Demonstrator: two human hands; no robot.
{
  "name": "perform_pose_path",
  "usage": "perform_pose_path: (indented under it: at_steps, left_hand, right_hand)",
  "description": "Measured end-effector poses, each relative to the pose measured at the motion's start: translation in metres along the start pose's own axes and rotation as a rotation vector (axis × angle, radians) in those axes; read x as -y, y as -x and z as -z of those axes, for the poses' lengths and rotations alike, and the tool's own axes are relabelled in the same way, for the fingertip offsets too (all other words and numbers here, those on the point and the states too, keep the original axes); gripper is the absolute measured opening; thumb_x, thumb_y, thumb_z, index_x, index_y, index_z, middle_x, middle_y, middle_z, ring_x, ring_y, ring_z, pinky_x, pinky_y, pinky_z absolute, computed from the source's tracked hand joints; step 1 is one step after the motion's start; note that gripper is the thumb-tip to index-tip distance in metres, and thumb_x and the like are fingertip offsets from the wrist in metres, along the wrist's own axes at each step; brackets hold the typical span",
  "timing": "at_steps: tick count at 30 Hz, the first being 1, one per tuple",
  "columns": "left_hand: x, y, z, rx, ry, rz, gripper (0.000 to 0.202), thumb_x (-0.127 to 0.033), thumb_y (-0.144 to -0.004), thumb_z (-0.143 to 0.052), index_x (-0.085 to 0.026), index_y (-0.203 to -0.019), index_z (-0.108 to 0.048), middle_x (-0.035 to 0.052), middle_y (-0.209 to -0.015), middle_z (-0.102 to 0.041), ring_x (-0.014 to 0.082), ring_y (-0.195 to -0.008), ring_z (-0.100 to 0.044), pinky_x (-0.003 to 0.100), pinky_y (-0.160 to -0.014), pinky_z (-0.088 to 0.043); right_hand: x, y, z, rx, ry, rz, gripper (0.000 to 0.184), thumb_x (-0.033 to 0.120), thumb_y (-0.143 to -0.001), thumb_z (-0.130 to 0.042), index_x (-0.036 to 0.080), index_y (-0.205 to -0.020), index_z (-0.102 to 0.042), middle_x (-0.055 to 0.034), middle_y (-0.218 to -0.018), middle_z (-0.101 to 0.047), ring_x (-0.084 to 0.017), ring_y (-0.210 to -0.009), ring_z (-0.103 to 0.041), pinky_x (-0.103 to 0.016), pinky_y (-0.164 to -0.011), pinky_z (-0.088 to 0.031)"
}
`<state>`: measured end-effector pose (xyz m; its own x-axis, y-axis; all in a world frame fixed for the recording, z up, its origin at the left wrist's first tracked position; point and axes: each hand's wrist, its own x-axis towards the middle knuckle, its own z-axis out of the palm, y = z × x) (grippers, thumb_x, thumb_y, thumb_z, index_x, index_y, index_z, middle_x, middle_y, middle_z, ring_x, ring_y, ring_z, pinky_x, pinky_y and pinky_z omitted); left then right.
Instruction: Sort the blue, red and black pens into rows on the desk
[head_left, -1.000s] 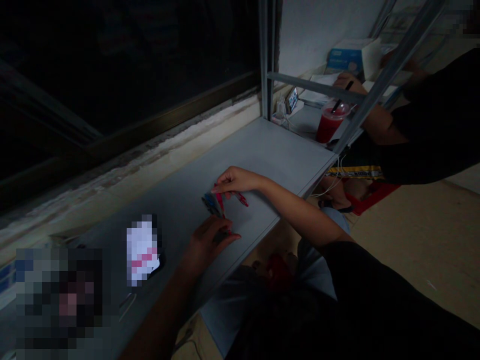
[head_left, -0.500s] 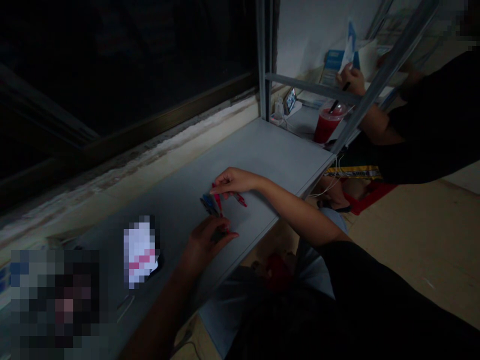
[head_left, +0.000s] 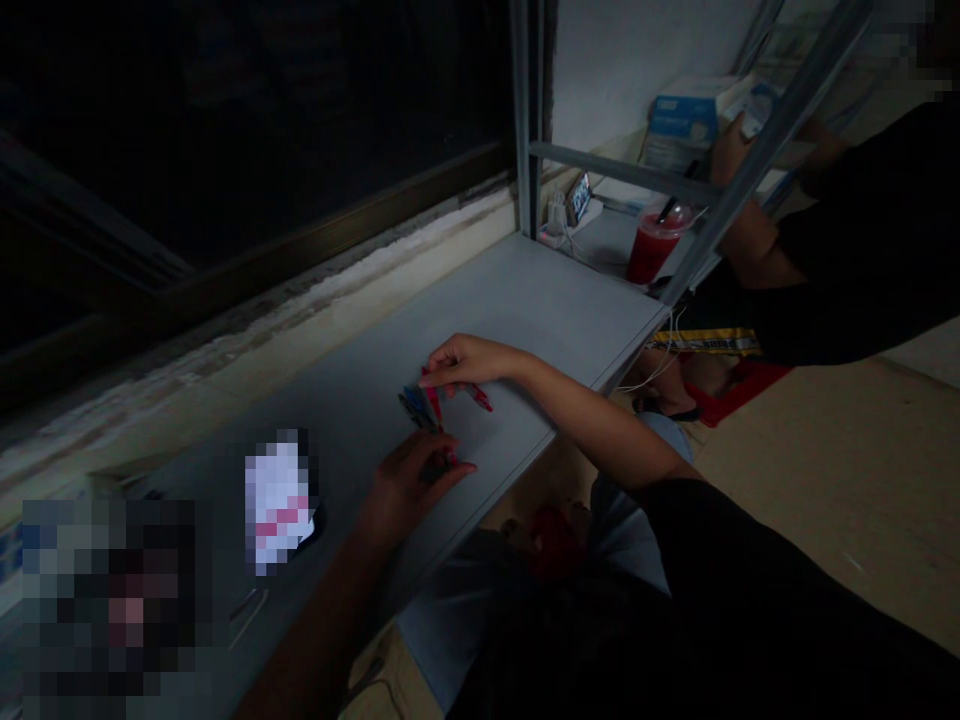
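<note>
My right hand (head_left: 469, 362) is closed in a pinch around a red pen (head_left: 433, 395), which slants down toward my left hand. Between the curled fingers and thumb of my left hand (head_left: 414, 475) shows a small red pen part (head_left: 451, 457); the fingers cover most of it. Another red pen (head_left: 481, 398) pokes out below my right hand, and I cannot tell whether it is held or lies on the table. Beside the pinched pen, several blue and dark pens (head_left: 414, 408) lie together on the grey tabletop (head_left: 525, 300).
A phone with a lit, blurred screen (head_left: 277, 505) is at the left of the table. Metal frame bars (head_left: 630, 172) rise at the far end. Beyond them are a cup of red drink (head_left: 656, 245), a propped phone (head_left: 579, 198), a blue-and-white box (head_left: 682, 120) and another person's arm (head_left: 757, 245).
My hands and the pens have barely moved. The other person's hand has lowered a blue-and-white item and shifted it right, behind the frame bar.
</note>
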<state>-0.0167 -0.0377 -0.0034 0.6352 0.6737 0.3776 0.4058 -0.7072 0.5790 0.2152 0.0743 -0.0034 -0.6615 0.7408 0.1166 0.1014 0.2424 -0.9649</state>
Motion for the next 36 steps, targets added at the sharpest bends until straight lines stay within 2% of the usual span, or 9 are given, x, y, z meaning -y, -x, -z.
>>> perform_pose_path:
  at_steps: [7, 12, 16, 19, 28, 36]
  left_hand:
    - [0.0018, -0.0008, 0.0004, 0.006, -0.058, -0.065, 0.025, -0.048, -0.102, -0.064, -0.023, -0.100, -0.066, -0.0009, -0.084, -0.068, 0.0134, -0.072, -0.068, 0.026, -0.070, -0.056]
    - [0.0014, -0.0001, -0.0018, 0.017, -0.065, -0.105, 0.019, -0.042, -0.102, -0.067, -0.023, -0.101, -0.065, -0.0013, -0.084, -0.067, 0.0139, -0.073, -0.069, 0.025, -0.070, -0.055]
    - [0.0010, -0.0002, -0.0026, 0.014, -0.058, -0.115, 0.022, -0.043, -0.101, -0.068, -0.023, -0.107, -0.065, -0.0007, -0.085, -0.067, 0.0142, -0.073, -0.068, 0.026, -0.070, -0.056]
    - [0.0014, -0.0008, -0.0019, 0.006, -0.071, -0.126, 0.019, -0.041, -0.103, -0.066, -0.022, -0.102, -0.065, -0.0009, -0.083, -0.067, 0.0137, -0.071, -0.068, 0.025, -0.069, -0.056]
    - [0.0023, 0.0000, 0.0001, 0.004, -0.083, -0.112, 0.020, -0.042, -0.102, -0.067, -0.022, -0.099, -0.066, -0.0007, -0.084, -0.069, 0.0137, -0.072, -0.069, 0.025, -0.070, -0.056]
    - [0.0036, 0.0012, -0.0015, 0.017, -0.071, -0.086, 0.021, -0.044, -0.101, -0.067, -0.023, -0.103, -0.065, -0.0006, -0.085, -0.068, 0.0144, -0.074, -0.069, 0.026, -0.071, -0.056]
  right_hand:
    - [0.0047, 0.0010, -0.0015, -0.020, 0.018, 0.010, 0.053, 0.061, -0.093, -0.069, 0.011, -0.077, -0.065, 0.0017, -0.064, -0.061, -0.006, -0.051, -0.047, -0.020, -0.051, -0.038]
    - [0.0037, -0.0005, -0.0020, -0.025, 0.029, 0.022, 0.054, 0.062, -0.089, -0.073, 0.010, -0.078, -0.067, 0.0004, -0.064, -0.063, -0.007, -0.057, -0.051, -0.020, -0.055, -0.039]
    - [0.0029, -0.0010, -0.0017, -0.031, 0.015, 0.018, 0.054, 0.063, -0.086, -0.075, 0.010, -0.078, -0.068, 0.0002, -0.064, -0.063, -0.008, -0.058, -0.052, -0.021, -0.057, -0.039]
    - [0.0014, -0.0012, -0.0017, -0.024, 0.007, 0.018, 0.053, 0.062, -0.085, -0.076, 0.010, -0.078, -0.068, 0.0001, -0.064, -0.064, -0.008, -0.058, -0.053, -0.022, -0.058, -0.040]
    - [-0.0028, -0.0029, -0.0017, -0.016, 0.031, 0.014, 0.053, 0.062, -0.087, -0.075, 0.010, -0.080, -0.070, 0.0001, -0.064, -0.065, -0.008, -0.058, -0.054, -0.022, -0.060, -0.040]
    - [0.0009, -0.0018, -0.0010, -0.014, 0.035, 0.004, 0.052, 0.061, -0.087, -0.075, 0.010, -0.080, -0.069, 0.0001, -0.065, -0.065, -0.008, -0.058, -0.054, -0.022, -0.059, -0.040]
